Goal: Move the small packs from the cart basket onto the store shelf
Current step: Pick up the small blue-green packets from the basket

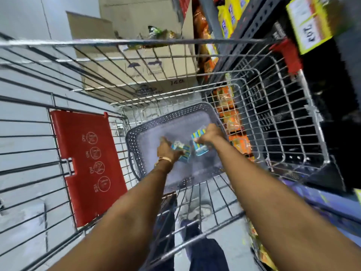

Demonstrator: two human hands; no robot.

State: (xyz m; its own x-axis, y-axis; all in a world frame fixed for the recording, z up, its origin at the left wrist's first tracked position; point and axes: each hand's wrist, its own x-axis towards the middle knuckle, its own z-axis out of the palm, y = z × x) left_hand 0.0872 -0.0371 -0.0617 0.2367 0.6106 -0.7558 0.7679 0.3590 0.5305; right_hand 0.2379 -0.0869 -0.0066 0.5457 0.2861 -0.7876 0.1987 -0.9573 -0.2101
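Only one view is given, taken from a wide-angle camera worn on the head and aimed steeply downward and forward. The wire cart (175,90) is looked into from above, with both forearms seen reaching away from the lens toward the grey basket (148,126) at the centre. The shelf (259,26) is caught along the right edge and the floor (23,118) at left. Straight lines are bowed near the borders, and the frame is blurred.

A red plastic child-seat flap (88,165) printed with round warning icons hangs at the near left, stacked cardboard boxes (136,61) stand on the pale floor at the far side, and a yellow price tag (308,24) sits at the far right above orange snack packets (234,133).
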